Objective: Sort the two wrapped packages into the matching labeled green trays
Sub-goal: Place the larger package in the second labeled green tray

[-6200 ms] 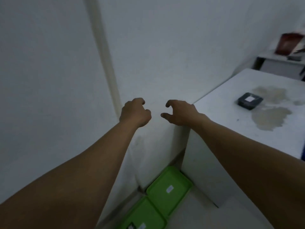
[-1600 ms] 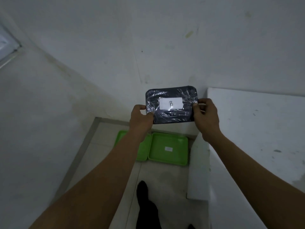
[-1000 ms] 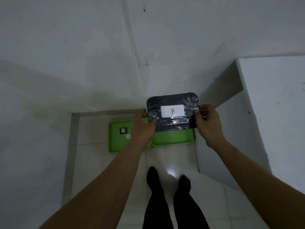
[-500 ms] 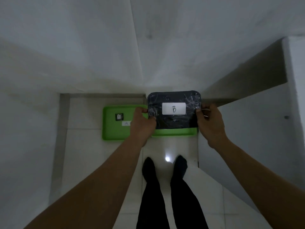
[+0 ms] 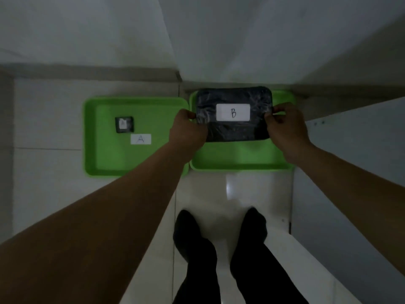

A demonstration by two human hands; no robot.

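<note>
Near field: the person's two legs (image 5: 219, 260) in dark trousers stand on the pale tiled floor (image 5: 252, 189), toes toward the trays.

Mid field: both forearms reach forward and down. The left hand (image 5: 188, 132) pinches the left short edge of the wrapped package marked B (image 5: 233, 126); the right hand (image 5: 287, 128) pinches the right short edge. Both are closed on the film wrap, thumbs on top, fingers curled under. The package's long axis runs left to right, squarely across the line of sight, label up.

Placement relation: the package sits directly over the far half of the right green tray (image 5: 241, 159), whose near half shows bare below it. Whether it touches the tray floor or hangs just above cannot be told. That tray's own label is not visible, presumably hidden under the package. Neither hand is clearly nearer; the grip is symmetric.

Left of it, edge to edge, lies the green tray labeled A (image 5: 103, 154), holding a small dark wrapped package (image 5: 124, 124) just beyond its A label (image 5: 140, 139).

Judgement: the coming move is a straight lowering and release, no sideways shift needed.

Far field: the wall corner (image 5: 178, 74) and baseboard.
</note>
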